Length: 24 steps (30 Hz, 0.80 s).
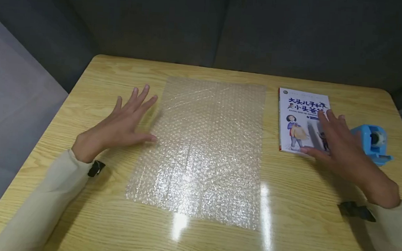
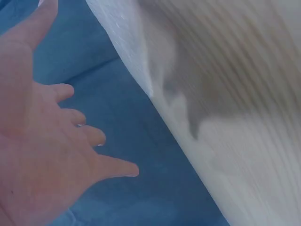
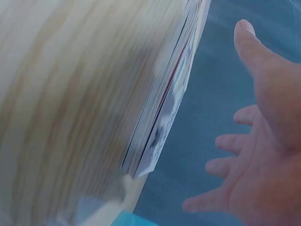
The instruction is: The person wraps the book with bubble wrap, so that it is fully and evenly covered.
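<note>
Hands over wooden table

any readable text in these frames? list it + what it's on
"大头儿子和" on the cover of the book, top line of the title.
"小头爸..." second title line; its end is hidden by the right hand.
Small line under the title and a small mark at the cover's top left: too small to read.
Tape dispenser, bubble wrap: no text seen.
Wrist views: too blurred to read.
</note>
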Each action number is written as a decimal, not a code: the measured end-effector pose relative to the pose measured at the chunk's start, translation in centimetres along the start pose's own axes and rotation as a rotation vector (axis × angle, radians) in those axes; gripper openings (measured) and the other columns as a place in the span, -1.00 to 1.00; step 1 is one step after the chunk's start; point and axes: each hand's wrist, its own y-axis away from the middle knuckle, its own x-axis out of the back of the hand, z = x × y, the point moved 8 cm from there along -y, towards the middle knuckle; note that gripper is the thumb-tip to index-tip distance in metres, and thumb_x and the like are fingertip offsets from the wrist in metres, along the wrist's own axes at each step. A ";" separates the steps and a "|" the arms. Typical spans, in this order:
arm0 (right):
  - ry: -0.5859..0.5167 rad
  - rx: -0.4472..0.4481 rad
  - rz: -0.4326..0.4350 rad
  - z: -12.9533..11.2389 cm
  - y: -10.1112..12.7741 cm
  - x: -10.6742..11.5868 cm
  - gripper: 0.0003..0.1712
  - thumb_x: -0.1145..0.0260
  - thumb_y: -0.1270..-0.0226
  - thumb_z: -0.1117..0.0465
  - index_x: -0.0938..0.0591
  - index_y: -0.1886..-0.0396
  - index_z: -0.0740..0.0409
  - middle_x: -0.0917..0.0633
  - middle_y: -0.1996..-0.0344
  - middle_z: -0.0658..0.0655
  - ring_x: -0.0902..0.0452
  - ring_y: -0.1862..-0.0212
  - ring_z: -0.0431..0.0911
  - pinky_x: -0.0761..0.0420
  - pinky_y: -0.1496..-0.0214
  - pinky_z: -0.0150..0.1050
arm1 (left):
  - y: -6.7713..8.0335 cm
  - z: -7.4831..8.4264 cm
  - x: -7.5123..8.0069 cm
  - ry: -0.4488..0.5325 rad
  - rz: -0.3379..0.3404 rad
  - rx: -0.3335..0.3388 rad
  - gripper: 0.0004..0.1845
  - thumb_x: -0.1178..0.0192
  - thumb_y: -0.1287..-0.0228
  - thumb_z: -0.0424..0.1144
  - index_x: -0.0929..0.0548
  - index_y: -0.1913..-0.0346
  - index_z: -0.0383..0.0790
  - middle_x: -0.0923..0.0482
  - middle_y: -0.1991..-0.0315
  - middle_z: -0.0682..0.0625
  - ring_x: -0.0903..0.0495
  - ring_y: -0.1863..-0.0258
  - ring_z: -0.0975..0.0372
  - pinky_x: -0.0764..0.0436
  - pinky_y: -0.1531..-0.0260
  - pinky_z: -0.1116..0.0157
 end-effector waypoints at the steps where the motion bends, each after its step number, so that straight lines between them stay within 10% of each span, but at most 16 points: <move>1: -0.001 0.004 -0.003 -0.2 -0.1 -0.1 0.27 -0.43 -0.42 -0.12 0.23 -0.71 0.17 0.29 -0.63 0.42 0.54 -0.57 0.47 0.47 -0.39 0.60 | 0.1 0.3 -0.2 0.002 -0.004 -0.004 0.17 -0.38 -0.31 0.22 0.17 -0.72 -0.02 0.58 -0.68 -0.02 0.52 -0.62 -0.12 0.40 -0.43 -0.43; 24: -0.138 0.345 -0.189 -12.2 -1.7 -3.2 0.01 -0.44 -0.41 -0.09 -0.14 -0.70 -0.04 -0.04 -0.67 0.18 0.07 -0.64 0.19 -0.21 -0.50 0.34 | 0.5 7.7 -4.7 0.030 -0.183 -0.201 0.16 -0.42 -0.23 0.23 0.02 -0.70 -0.06 0.30 -0.70 -0.15 0.32 -0.64 -0.15 0.27 -0.53 -0.29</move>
